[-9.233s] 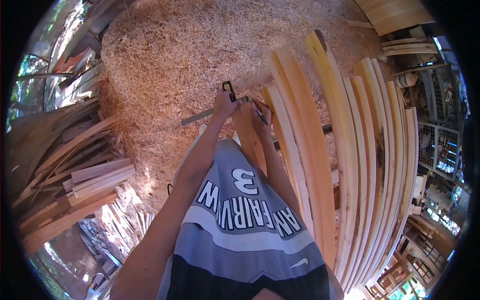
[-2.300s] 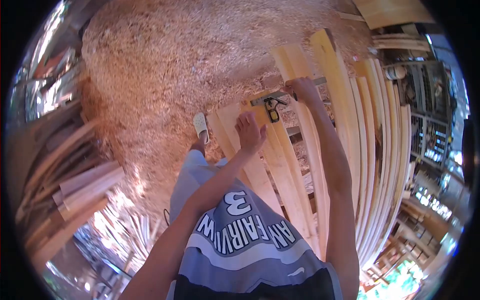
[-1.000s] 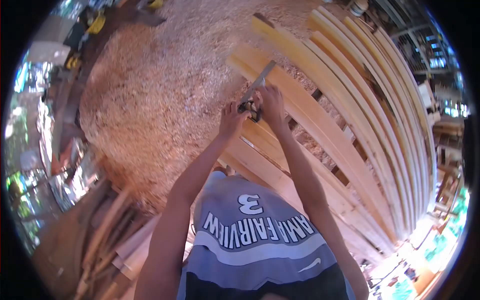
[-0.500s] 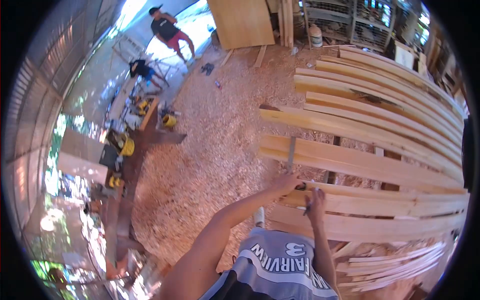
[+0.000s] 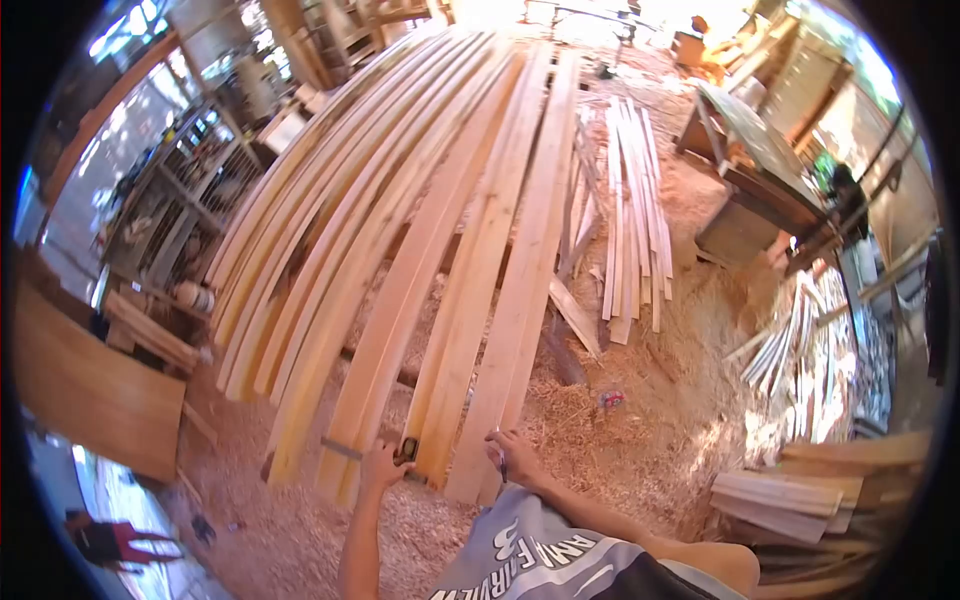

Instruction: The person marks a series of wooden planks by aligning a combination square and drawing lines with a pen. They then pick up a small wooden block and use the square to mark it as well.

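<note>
My left hand [image 5: 381, 467] is closed around the dark head of a carpenter's square [image 5: 342, 449]. Its grey metal blade lies across a pale board [image 5: 375, 385] close to that board's near end. To the right, my right hand [image 5: 516, 456] is closed on a thin dark stick that looks like a pencil [image 5: 503, 467]. That hand is at the edge of the rightmost long board [image 5: 518, 330], near its end. Between the hands is the near end of another board [image 5: 462, 360]. The fingertips are too small to make out fully.
Several more long boards [image 5: 300, 240] run side by side on the left. Thin strips [image 5: 630, 200] lie on the right, with a wooden workbench [image 5: 760, 180] beyond. Stacked planks [image 5: 780, 500] are at lower right, a plywood sheet [image 5: 90, 390] at left. Another person [image 5: 110, 540] stands lower left. Shavings cover the ground.
My view has swung round to the right, so the boards now run away from me. My right hand is farther from my left. Both hands keep hold of the square and the pencil.
</note>
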`<state>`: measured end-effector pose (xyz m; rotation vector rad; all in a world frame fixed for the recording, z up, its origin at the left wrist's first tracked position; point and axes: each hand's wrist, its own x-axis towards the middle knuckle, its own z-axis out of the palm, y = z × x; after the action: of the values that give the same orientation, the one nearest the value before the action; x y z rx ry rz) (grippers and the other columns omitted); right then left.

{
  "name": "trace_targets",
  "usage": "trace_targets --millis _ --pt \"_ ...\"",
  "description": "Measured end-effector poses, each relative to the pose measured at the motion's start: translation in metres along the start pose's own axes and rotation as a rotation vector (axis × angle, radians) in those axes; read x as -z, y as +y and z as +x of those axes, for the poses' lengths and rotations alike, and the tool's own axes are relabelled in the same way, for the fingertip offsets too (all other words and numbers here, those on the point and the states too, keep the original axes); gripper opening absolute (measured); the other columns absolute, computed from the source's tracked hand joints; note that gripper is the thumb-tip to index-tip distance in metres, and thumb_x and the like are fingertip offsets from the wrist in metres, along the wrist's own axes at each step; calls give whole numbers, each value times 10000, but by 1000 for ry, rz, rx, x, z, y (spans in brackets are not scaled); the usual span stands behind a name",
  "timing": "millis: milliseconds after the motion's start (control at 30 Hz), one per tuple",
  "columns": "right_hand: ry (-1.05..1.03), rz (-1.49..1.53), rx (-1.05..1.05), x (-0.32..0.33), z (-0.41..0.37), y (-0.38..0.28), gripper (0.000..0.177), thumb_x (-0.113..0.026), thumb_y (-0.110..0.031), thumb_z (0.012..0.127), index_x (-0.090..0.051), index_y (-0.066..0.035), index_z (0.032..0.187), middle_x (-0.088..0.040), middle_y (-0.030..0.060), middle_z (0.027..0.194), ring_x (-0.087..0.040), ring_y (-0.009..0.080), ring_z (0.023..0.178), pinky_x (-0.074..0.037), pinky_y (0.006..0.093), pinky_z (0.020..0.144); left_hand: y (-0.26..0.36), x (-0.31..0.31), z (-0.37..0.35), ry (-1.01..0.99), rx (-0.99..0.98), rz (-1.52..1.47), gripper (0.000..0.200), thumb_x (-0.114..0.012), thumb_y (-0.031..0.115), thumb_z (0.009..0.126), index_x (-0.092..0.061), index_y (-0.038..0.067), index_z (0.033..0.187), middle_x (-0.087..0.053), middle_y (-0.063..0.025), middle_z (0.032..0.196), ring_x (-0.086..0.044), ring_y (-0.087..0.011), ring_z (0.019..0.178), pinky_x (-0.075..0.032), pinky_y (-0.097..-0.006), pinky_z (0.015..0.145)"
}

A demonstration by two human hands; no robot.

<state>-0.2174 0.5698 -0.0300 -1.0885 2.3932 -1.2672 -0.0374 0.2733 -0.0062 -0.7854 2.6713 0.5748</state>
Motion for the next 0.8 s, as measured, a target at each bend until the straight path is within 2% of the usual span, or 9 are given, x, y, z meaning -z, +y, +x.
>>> trace_targets --millis 200,300,333,367,500,600,633,700,800 --pt "63 44 -111 -8 8 -13 204 -694 -180 918 -666 -77 1092 -707 170 998 -624 383 1026 -518 449 867 -5 -4 8 -31 -135 34 690 -811 561 754 -632 21 1145 -618 -207 1097 -615 -411 1084 -511 -525 887" --pt "69 34 -173 -25 -6 -18 255 -651 -188 963 -654 -68 1188 -707 117 988 -640 314 987 -521 432 880 -19 -20 3 39 -156 -69 715 -798 514 784 -579 19 1252 -623 -227 1180 -604 -428 1125 -505 -533 906" --pt "100 291 -287 -32 -9 -18 292 -621 -202 994 -632 -64 1252 -695 77 980 -636 260 959 -527 407 868 -22 -25 3 19 -164 -66 715 -798 514 784 -579 19 1252 -623 -227 1180 -604 -428 1125 -505 -533 906" --pt "139 556 -405 -43 -14 -19 330 -590 -216 1025 -609 -60 1315 -683 36 972 -632 206 931 -533 382 856 -26 -31 9 83 -217 -162 712 -791 479 795 -557 24 1290 -623 -231 1213 -597 -436 1146 -497 -539 929" --pt "385 473 -505 -63 -39 -50 358 -588 -243 1025 -629 -42 1318 -690 53 930 -648 195 864 -544 339 835 -32 -27 8 449 -531 -81 653 -750 387 835 -555 39 1352 -623 -251 1275 -557 -451 1249 -417 -557 1090" --pt "503 323 -599 -83 -68 -89 391 -587 -270 1024 -649 -25 1321 -697 69 887 -664 183 797 -555 296 814 -48 -40 7 399 -443 -55 639 -722 418 867 -557 60 1370 -612 -218 1359 -574 -440 1255 -426 -551 1076" --pt "473 335 -648 -100 -84 -113 391 -587 -270 1024 -649 -25 1321 -697 69 887 -664 183 797 -555 296 814 -41 -23 1 149 -322 -185 630 -726 384 869 -527 82 1385 -630 -205 1336 -637 -411 1168 -454 -556 1016" --pt "620 467 -578 -114 -82 -131 308 -599 -225 987 -720 -5 1166 -748 113 938 -708 194 822 -560 321 765 -13 3 -14 36 -203 -253 636 -741 346 857 -496 123 1400 -647 -182 1320 -668 -396 1109 -472 -556 966" --pt "530 445 -575 -134 -97 -131 256 -588 -125 994 -692 32 1167 -740 117 1032 -688 161 932 -563 312 847 -2 -9 -16 204 -268 -242 639 -752 313 849 -479 166 1408 -666 -162 1290 -667 -380 1120 -484 -549 943"
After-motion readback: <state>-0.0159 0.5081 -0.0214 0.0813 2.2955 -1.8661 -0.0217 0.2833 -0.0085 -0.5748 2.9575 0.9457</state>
